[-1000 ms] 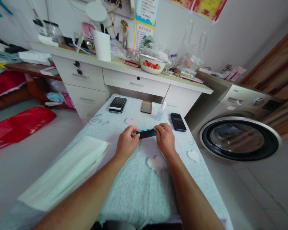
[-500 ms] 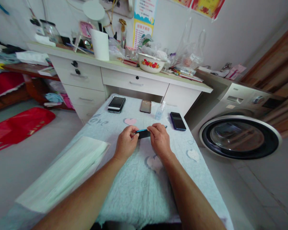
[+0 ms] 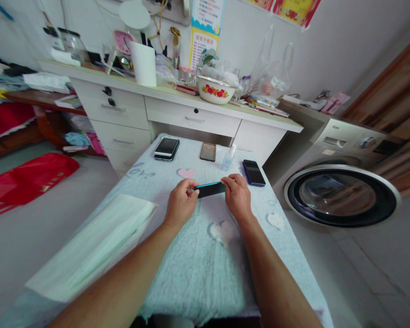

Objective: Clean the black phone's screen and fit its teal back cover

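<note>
Smartphone point(image 3: 210, 189) is held over the worktop point(image 3: 194, 273), its left end pinched by the left hand point(image 3: 181, 200), its right by the right hand point(image 3: 237, 195), just shifted outward from mid-edge, suggesting the edge is being worked.

Left hand point(image 3: 182, 200) and right hand point(image 3: 238, 197), both bare. Behind the hands, left forearm point(image 3: 123, 269) and right forearm point(image 3: 269, 266), likewise bare, each tapering smoothly towards its hand. Below the hands, a dark patch point(image 3: 225, 322), too cropped to identify as clothing.
</note>
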